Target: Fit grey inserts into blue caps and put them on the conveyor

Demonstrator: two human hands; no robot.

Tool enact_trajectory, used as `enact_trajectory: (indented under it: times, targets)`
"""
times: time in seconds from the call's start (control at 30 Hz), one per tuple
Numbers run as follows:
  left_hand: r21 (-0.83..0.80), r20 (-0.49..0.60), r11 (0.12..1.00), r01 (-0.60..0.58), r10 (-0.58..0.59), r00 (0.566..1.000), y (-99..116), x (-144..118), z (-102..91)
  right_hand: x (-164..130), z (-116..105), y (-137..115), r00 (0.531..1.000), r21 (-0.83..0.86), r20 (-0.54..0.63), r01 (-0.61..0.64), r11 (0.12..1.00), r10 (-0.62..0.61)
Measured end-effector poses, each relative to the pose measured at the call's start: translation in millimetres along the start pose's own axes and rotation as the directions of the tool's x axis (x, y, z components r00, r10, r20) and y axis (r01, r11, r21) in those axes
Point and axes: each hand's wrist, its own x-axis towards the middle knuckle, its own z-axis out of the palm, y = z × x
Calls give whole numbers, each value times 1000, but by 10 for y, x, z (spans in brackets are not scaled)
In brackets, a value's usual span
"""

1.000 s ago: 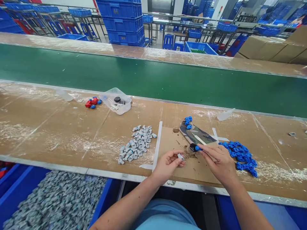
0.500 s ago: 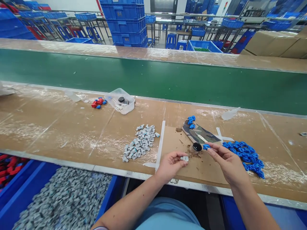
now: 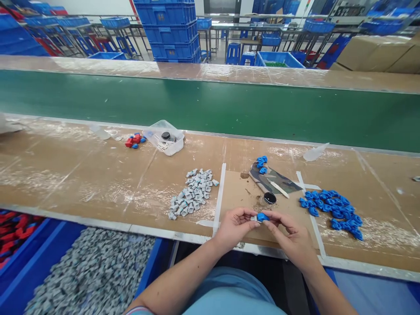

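Note:
Over the cardboard-covered bench, my left hand pinches a small grey plastic part, mostly hidden by the fingers. My right hand grips a small blue plastic part, which meets the grey one between my fingertips. Just beyond them stands a small round pot of dark liquid. A white pen-like stick rests on a folded camouflage cloth, with a few blue parts at its far corner. Loose grey parts are heaped left of a white tape strip; blue parts lie to the right.
A clear plastic tub with a black-lidded jar stands near the green conveyor belt. Beside it lie red and blue pieces. Below the bench's left edge is a blue crate full of grey parts. Stacked blue crates rise behind.
My right hand has moved left and nearer to me with the blue part, bringing it against the grey part in my left hand. The left hand has hardly shifted.

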Motion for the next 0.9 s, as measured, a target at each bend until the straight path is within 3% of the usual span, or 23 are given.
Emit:
enact_trajectory:
  times: [0.37,0.63,0.73,0.9]
  targets:
    - [13,24,1000,24,-24,999,9,0,-2,44,-62,-49,998,-23,45,46,999,-45]
    - [66,75,993,102,-106,991,-10,7,-18,140,-225,-43,966,-37,251,64,997,-53]
    - [51,50,988,148,-150,987,9,9,-16,122,-186,-31,974,-28,228,22,999,-15]
    - [-17,29,982,186,-186,982,66,7,3,27,-35,6,995,71,91,-44,996,37]
